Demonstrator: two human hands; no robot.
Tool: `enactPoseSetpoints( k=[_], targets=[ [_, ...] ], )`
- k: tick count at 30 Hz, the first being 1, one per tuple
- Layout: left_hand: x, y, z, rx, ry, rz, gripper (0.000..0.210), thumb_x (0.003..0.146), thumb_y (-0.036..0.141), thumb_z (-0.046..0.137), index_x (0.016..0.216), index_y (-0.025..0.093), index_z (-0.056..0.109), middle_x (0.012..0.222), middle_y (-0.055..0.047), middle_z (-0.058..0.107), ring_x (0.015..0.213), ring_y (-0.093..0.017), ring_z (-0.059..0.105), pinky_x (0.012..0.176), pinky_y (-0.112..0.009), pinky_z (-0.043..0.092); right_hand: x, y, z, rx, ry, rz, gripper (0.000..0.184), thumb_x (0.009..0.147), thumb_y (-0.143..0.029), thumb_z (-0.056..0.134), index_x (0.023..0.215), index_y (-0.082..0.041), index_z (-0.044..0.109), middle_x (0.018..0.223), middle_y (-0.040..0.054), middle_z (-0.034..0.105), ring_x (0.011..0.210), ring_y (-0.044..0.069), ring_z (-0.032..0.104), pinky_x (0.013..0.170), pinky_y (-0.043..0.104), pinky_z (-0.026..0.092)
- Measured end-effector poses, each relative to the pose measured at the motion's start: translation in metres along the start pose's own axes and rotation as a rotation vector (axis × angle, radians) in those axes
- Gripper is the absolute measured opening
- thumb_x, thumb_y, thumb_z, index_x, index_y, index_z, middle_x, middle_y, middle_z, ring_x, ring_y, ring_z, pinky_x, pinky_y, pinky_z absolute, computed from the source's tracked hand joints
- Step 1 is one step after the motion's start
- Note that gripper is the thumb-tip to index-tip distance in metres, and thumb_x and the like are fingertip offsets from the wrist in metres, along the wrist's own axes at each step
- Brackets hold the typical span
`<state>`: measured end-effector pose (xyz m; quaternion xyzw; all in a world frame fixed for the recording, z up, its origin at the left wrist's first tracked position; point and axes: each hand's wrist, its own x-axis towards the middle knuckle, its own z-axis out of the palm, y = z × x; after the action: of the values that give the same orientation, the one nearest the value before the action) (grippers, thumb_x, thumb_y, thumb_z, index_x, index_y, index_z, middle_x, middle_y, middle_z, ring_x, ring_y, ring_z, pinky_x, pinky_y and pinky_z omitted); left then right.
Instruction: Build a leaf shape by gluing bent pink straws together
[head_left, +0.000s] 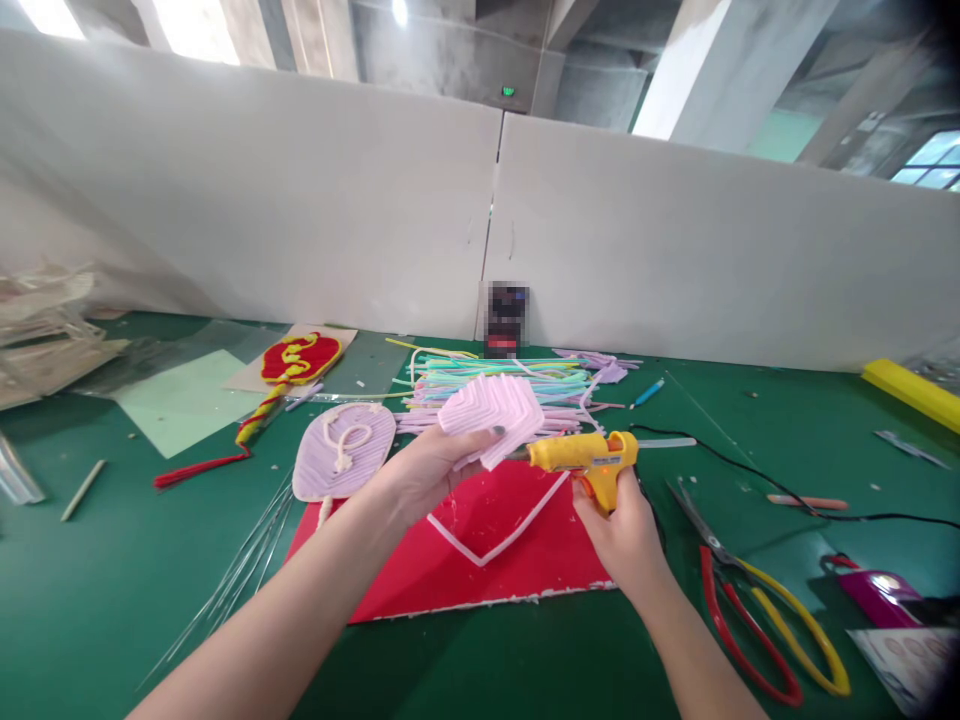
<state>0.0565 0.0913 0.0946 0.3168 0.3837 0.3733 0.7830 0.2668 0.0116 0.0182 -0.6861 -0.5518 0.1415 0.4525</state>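
My left hand point(442, 460) grips a pale pink ridged piece point(495, 405) that looks built from rows of pipe cleaners, its thumb on the front face. In my right hand point(619, 510) is a yellow hot glue gun point(585, 455), with a clear glue stick point(667, 442) sticking out of its back. The nozzle points left, close to the lower edge of the pink piece; whether they touch I cannot tell. Below both hands lies a red board point(420, 580), and on it a pale pink pipe cleaner point(484, 560) bent into a V.
Behind my hands is a pile of pastel pipe cleaners point(427, 375). A lilac fan-shaped piece point(315, 460) and a red-and-yellow fan point(300, 358) lie left. Scissors point(720, 560), a black cord point(750, 495) and a purple device point(885, 597) are right. Thin wires point(240, 560) lie near my left forearm.
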Motion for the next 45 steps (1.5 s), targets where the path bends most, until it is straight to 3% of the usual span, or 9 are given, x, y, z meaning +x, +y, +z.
enactPoseSetpoints(
  k=[13, 19, 29, 39, 45],
  targets=[
    [0.0006, -0.0003, 0.0009, 0.002, 0.037, -0.01, 0.022, 0.069, 0.004, 0.072, 0.087, 0.013, 0.067, 0.088, -0.005, 0.072, 0.073, -0.011, 0.066, 0.066, -0.018, 0.053, 0.0003, 0.0007, 0.0009, -0.024, 0.019, -0.02, 0.042, 0.077, -0.041, 0.055, 0.11, -0.017, 0.048, 0.086, 0.0104, 0.069, 0.081, 0.026, 0.069, 0.06, 0.029, 0.055],
    [-0.0009, 0.0016, 0.0021, 0.018, 0.044, -0.017, 0.021, 0.07, 0.004, 0.071, 0.089, 0.012, 0.066, 0.089, -0.006, 0.071, 0.074, -0.011, 0.065, 0.063, -0.017, 0.052, -0.0009, -0.0033, -0.0011, -0.024, 0.049, 0.013, 0.041, 0.078, -0.041, 0.054, 0.11, -0.017, 0.048, 0.082, 0.008, 0.069, 0.072, 0.024, 0.068, 0.058, 0.029, 0.054],
    [-0.0036, 0.0049, 0.0037, 0.05, 0.032, -0.015, 0.014, 0.073, 0.005, 0.069, 0.085, 0.012, 0.067, 0.084, -0.005, 0.071, 0.068, -0.008, 0.063, 0.061, -0.015, 0.05, 0.0031, 0.0034, -0.0011, -0.036, 0.057, -0.009, 0.042, 0.077, -0.04, 0.055, 0.111, -0.017, 0.049, 0.088, 0.0101, 0.069, 0.081, 0.026, 0.069, 0.063, 0.031, 0.054],
    [-0.0033, 0.0043, -0.0011, 0.052, 0.033, -0.002, 0.025, 0.071, 0.008, 0.073, 0.094, 0.015, 0.066, 0.102, -0.006, 0.07, 0.08, -0.011, 0.065, 0.061, -0.015, 0.051, 0.0002, -0.0041, -0.0006, -0.038, 0.129, 0.034, 0.047, 0.077, -0.042, 0.052, 0.116, -0.016, 0.049, 0.086, 0.0094, 0.067, 0.081, 0.026, 0.067, 0.064, 0.033, 0.053],
    [-0.0026, 0.0035, -0.0017, 0.058, 0.012, 0.007, 0.027, 0.07, 0.01, 0.074, 0.095, 0.015, 0.066, 0.103, -0.007, 0.069, 0.083, -0.012, 0.065, 0.066, -0.017, 0.053, 0.0009, -0.0054, -0.0009, -0.018, 0.135, 0.058, 0.046, 0.079, -0.04, 0.052, 0.118, -0.015, 0.048, 0.086, 0.0092, 0.067, 0.081, 0.026, 0.066, 0.064, 0.033, 0.052]
  ],
)
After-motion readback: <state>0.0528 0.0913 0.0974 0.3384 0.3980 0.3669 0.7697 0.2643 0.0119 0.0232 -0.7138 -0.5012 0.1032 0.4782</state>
